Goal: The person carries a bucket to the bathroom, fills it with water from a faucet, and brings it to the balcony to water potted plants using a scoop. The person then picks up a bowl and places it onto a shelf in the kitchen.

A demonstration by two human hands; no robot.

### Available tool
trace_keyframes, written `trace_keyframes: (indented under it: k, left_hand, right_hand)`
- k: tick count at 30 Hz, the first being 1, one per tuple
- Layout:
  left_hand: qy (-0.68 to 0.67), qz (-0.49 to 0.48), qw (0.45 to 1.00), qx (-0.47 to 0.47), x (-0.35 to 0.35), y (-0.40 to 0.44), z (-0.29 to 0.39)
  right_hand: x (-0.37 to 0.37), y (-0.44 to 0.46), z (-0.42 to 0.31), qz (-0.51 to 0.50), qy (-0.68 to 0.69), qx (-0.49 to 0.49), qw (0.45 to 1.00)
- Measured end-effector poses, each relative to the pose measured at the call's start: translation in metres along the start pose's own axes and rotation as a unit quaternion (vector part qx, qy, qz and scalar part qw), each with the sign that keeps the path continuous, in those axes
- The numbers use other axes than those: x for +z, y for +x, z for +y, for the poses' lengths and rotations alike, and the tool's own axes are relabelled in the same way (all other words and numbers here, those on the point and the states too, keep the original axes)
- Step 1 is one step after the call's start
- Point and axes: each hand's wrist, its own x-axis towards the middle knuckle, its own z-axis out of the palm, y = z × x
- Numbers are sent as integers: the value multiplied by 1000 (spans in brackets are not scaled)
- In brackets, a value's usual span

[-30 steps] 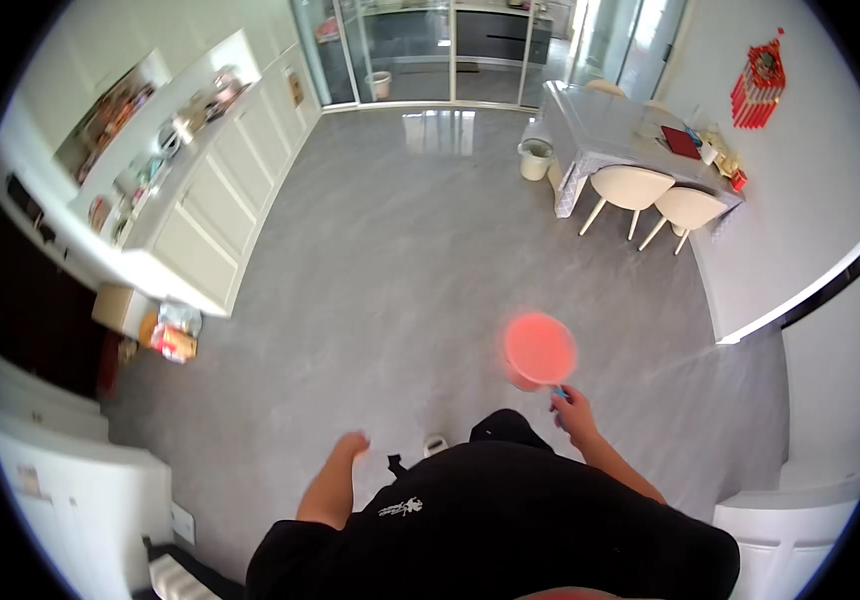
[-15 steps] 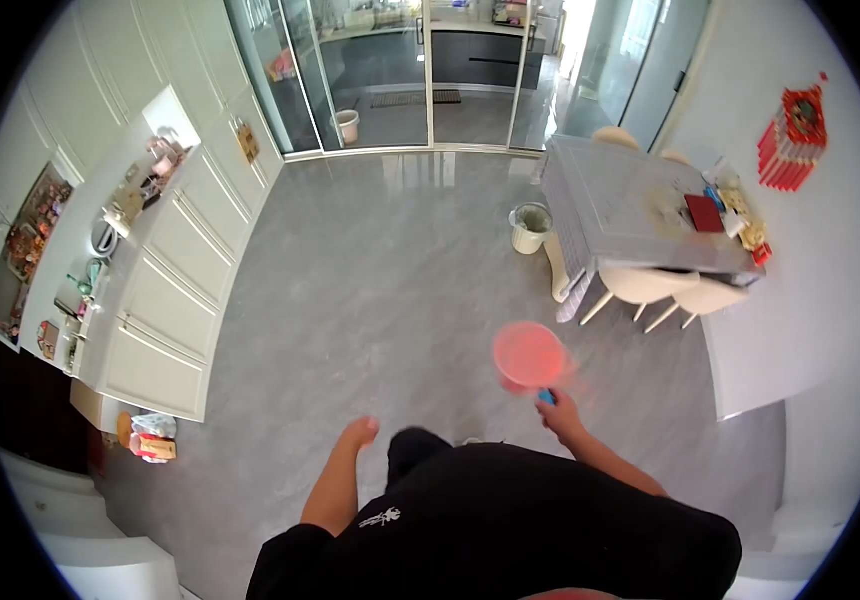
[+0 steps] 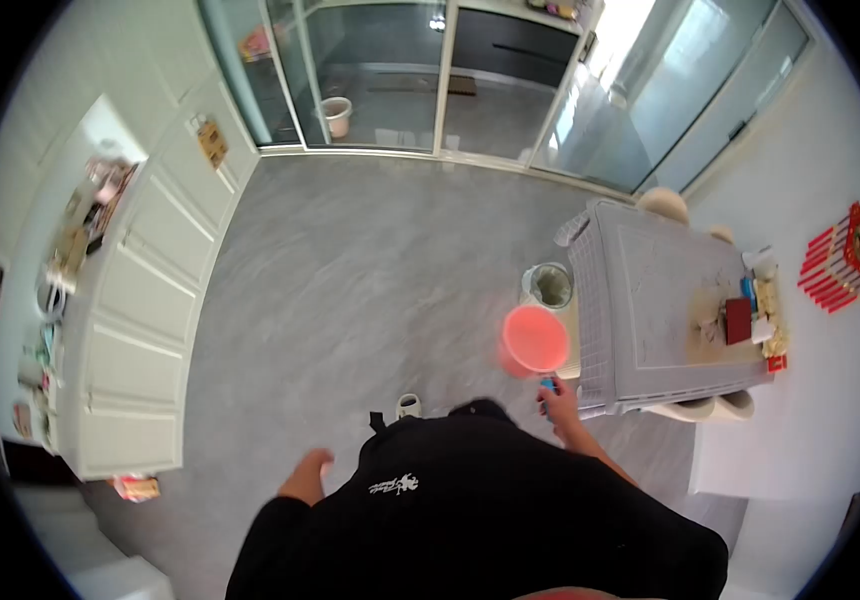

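Note:
My right hand (image 3: 558, 404) is wrapped around the short blue handle of a round pink-red thing (image 3: 535, 341). Its flat or shallow head is smeared by motion, so I cannot tell whether it is a paddle or a dipper. In view it overlaps the floor just in front of a pale waste bin (image 3: 548, 287). Low on the left side of my body hangs my left hand (image 3: 312, 470), over the grey floor and away from any object. Its thumb shows, but the other fingers are blurred or hidden.
A table under a grey cloth (image 3: 650, 300) stands to the right, with cream chairs (image 3: 685, 409) tucked at it. White cabinets (image 3: 140, 330) line the left wall. Glass sliding doors (image 3: 380, 90) close the far side. A shoe (image 3: 409, 405) shows at my front.
The view has tilted down and turned, with the table and bin now nearer. The round pink-red thing stays in my right hand. My left hand has moved lower and to the left in view.

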Motion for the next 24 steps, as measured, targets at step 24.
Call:
trace_keyframes:
  k: [24]
  left_hand:
    - [-201, -32, 961, -189, -527, 456, 479]
  right_hand:
    - [72, 767, -504, -78, 25, -99, 992]
